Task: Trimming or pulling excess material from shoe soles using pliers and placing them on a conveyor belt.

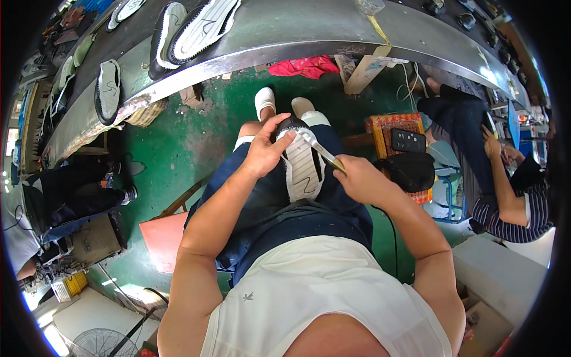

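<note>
On my lap lies a shoe, sole side up, with a pale ribbed underside, a black toe and a dark line drawn near the heel. My left hand grips its toe end, thumb on the underside and fingers along the dark edge. In my right hand is the handle of a metal hammer-like tool. Its silver head rests at or just over the white gathered edge by the toe, close to my left thumb. Whether it touches the shoe I cannot tell.
A long metal workbench runs across the front, with several similar shoes at its left. To my right, a phone and a black bag lie on a patterned seat. People sit on both sides; a fan stands behind left.
</note>
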`<action>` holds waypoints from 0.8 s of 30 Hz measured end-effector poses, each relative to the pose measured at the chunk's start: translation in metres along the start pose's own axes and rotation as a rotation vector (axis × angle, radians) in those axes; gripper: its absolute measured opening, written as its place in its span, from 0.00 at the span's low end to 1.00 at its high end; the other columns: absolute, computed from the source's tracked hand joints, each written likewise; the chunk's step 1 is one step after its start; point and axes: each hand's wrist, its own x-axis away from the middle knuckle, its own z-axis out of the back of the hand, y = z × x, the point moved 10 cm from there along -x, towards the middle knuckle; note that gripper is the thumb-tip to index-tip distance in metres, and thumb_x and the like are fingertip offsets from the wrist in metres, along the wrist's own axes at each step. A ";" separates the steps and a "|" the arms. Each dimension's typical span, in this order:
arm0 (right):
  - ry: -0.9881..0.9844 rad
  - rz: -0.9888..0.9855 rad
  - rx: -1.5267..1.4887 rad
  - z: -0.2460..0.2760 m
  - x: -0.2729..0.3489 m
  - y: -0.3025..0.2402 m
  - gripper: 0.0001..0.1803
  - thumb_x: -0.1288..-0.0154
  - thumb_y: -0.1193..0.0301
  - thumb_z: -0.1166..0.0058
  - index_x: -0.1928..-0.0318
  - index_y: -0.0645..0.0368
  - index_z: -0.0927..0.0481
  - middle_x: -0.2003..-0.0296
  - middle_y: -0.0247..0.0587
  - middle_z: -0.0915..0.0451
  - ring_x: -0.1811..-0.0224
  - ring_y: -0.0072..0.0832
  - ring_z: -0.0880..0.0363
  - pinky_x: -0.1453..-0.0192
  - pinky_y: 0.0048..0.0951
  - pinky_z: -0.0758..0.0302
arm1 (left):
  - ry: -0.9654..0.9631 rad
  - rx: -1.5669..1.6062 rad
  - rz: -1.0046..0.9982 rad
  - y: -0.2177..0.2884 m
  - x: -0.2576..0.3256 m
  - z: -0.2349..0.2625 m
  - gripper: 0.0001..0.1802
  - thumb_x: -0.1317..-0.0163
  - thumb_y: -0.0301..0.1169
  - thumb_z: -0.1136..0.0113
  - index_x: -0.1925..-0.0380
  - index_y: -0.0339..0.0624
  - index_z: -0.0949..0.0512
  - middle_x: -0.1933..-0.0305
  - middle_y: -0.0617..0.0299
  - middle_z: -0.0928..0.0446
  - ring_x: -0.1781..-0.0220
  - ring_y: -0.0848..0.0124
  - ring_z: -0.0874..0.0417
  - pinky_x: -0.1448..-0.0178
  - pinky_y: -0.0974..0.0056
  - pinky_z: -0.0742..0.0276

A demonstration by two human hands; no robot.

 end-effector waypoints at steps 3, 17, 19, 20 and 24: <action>-0.458 -0.297 -0.428 -0.012 0.014 0.015 0.15 0.29 0.65 0.45 0.54 0.67 0.23 0.70 0.52 0.19 0.69 0.44 0.18 0.61 0.39 0.23 | 0.024 -0.029 -0.012 0.003 -0.007 -0.002 0.26 0.30 0.30 0.36 0.34 0.41 0.29 0.48 0.62 0.21 0.46 0.73 0.21 0.39 0.68 0.25; 0.253 -0.269 -0.356 -0.041 -0.020 0.059 0.19 0.35 0.61 0.35 0.55 0.63 0.22 0.66 0.41 0.18 0.66 0.31 0.18 0.59 0.34 0.21 | -0.340 -0.413 0.180 -0.027 -0.007 -0.018 0.55 0.48 0.18 0.48 0.19 0.43 0.59 0.30 0.50 0.32 0.33 0.65 0.26 0.33 0.68 0.31; 0.200 -0.329 -0.606 -0.076 -0.022 0.089 0.19 0.36 0.63 0.35 0.53 0.65 0.23 0.65 0.42 0.18 0.66 0.29 0.19 0.59 0.32 0.21 | -0.128 -0.335 0.261 -0.034 0.003 -0.020 0.46 0.46 0.19 0.48 0.22 0.39 0.46 0.34 0.46 0.26 0.36 0.60 0.23 0.32 0.65 0.30; 0.142 -0.402 -0.851 -0.096 -0.020 0.098 0.20 0.36 0.65 0.35 0.51 0.66 0.23 0.64 0.43 0.18 0.66 0.28 0.19 0.60 0.30 0.21 | 0.000 -0.372 0.334 -0.039 0.014 -0.018 0.44 0.45 0.19 0.49 0.24 0.37 0.42 0.35 0.43 0.25 0.35 0.58 0.22 0.31 0.64 0.30; 0.094 -0.451 -0.688 -0.103 -0.003 0.094 0.21 0.40 0.72 0.39 0.48 0.70 0.25 0.61 0.44 0.17 0.61 0.28 0.17 0.55 0.31 0.20 | 0.267 -0.334 0.376 -0.069 0.056 -0.014 0.42 0.47 0.19 0.48 0.26 0.32 0.40 0.34 0.41 0.25 0.31 0.56 0.25 0.30 0.61 0.31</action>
